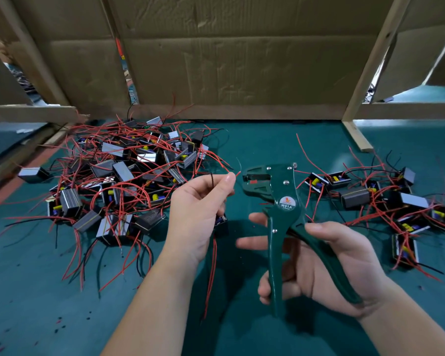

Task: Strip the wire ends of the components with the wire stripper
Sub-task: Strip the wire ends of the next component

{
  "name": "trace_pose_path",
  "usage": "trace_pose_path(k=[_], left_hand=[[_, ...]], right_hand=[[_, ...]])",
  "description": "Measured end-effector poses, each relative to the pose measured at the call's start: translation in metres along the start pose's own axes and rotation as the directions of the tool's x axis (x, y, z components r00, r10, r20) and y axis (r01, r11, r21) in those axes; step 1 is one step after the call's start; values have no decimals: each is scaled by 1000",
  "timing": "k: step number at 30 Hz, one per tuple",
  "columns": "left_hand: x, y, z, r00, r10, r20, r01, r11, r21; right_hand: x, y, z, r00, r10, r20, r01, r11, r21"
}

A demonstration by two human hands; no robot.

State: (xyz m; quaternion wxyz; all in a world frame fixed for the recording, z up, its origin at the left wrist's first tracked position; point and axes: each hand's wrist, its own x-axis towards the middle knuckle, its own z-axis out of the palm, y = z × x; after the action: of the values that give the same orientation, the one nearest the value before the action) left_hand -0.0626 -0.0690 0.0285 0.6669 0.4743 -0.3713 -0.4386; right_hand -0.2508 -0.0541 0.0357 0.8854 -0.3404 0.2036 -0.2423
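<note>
Green mat [267, 140]; wire [238, 173] between hands, beside stripper [275, 201].

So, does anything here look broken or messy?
The cardboard strip at far left ends in a ragged, torn edge. The heap of parts below it is a tangle of red and black wires, and small dark scraps dot the green mat at lower left.

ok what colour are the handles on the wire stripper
Dark green. The wire stripper shows best in the head view, gripped by the right hand.
</note>
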Motion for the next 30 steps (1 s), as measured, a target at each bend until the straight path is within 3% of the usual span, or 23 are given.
trace_pose_path(k=[5, 10, 22, 27, 30], left_hand=[[2, -4, -3, 981, 192, 23, -192, 952, 237], [3, -7, -6, 948, 317, 37, -308, 877, 368], [1, -3, -7, 866, 489, 101, -482, 766, 426], [2, -3, -9, 870, 478, 123, -478, 752, 454], [3, -6, -10, 887, 420, 193, -457, 732, 506]], right_hand=[[2, 3, 0, 1000, -8, 25, 8, 1000, -3], [3, 4, -2, 998, -17, 59, 18, 1000, -23], [3, 4, -3, 999, 25, 26, -24, 998, -61], [4, 6, 2, 995, 14, -100, -21, 997, -69], [9, 9, 4, 966, -67, -251, 43, 994, -99]])
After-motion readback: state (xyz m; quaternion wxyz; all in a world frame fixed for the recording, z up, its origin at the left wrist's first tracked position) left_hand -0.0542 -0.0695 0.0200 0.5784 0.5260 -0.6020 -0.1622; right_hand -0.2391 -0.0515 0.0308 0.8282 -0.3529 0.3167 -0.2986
